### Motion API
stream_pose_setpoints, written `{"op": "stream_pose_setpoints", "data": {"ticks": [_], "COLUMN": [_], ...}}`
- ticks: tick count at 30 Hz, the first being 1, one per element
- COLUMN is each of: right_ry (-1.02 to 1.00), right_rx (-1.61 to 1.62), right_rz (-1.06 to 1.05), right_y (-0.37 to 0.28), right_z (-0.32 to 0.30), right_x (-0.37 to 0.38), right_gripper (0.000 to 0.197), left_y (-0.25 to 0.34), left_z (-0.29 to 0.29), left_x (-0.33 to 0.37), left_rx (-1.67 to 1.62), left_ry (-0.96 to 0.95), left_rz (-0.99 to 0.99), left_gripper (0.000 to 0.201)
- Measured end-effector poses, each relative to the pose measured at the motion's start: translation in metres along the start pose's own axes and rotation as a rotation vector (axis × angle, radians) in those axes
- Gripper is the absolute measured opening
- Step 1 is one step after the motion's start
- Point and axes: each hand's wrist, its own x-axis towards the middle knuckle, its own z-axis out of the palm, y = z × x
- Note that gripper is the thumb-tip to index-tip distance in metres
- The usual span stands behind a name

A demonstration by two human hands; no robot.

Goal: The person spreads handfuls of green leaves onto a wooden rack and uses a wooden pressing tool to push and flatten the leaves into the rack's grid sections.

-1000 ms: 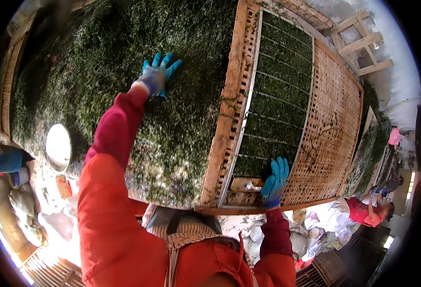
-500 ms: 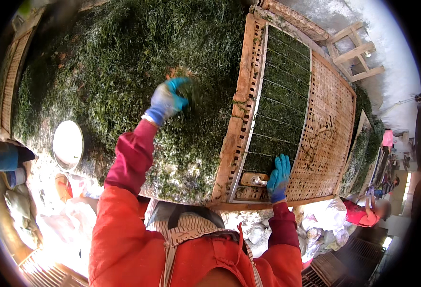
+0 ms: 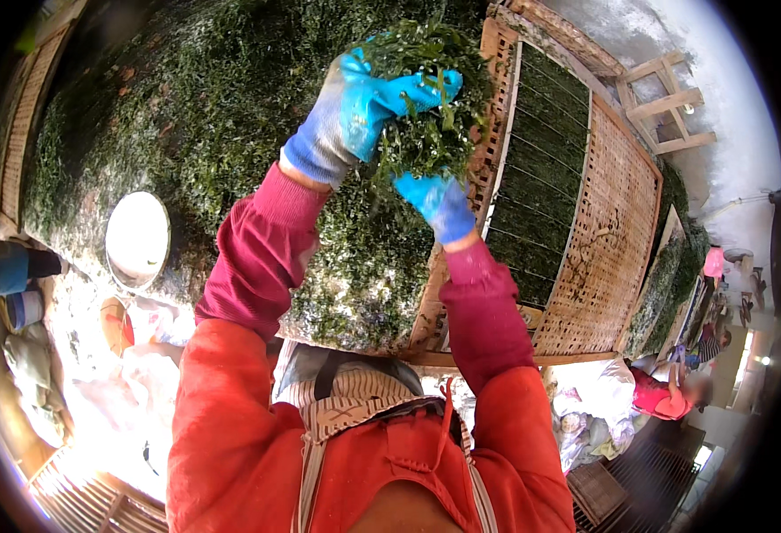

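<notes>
My left hand (image 3: 346, 115), in a blue-and-white work glove, grips a loose clump of dark green leafy shreds (image 3: 426, 147), its thumb across the near side. My right hand (image 3: 446, 209), gloved alike, holds the clump's lower edge; some of its fingers are hidden by the shreds. The clump hangs above a wide heap of the same shreds (image 3: 204, 133). To the right, a thin metal frame with cross wires (image 3: 541, 160) lies filled with shreds on a wooden lattice rack (image 3: 608, 231). My right forearm covers part of the frame's near end.
A round white basin (image 3: 137, 242) stands on the near left of the heap. A wooden stand (image 3: 670, 105) leans at the far right. Pale sacks (image 3: 599, 391) lie beyond the rack's near edge. A person in red (image 3: 661, 395) is farther right, and another person's sleeve (image 3: 0, 268) shows at left.
My left hand has risen from the heap and moved up and right with a clump of shreds. My right hand has left the frame's near end and come to the clump.
</notes>
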Motion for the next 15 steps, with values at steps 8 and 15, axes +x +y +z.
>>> {"op": "stream_pose_setpoints", "data": {"ticks": [8,15], "right_ry": [0.138,-0.053], "right_rx": [-0.106,-0.569], "right_rz": [0.581,-0.085], "right_y": [-0.045,-0.123], "right_z": [0.009,0.015], "right_x": [0.034,0.092], "right_gripper": [0.031,0.056], "left_y": [-0.072,-0.035], "left_z": [0.038,0.125], "left_x": [-0.075,-0.137], "left_rx": [-0.248,0.407], "left_ry": [-0.298,-0.835], "left_rz": [-1.296,-1.0], "left_gripper": [0.083,0.087]}}
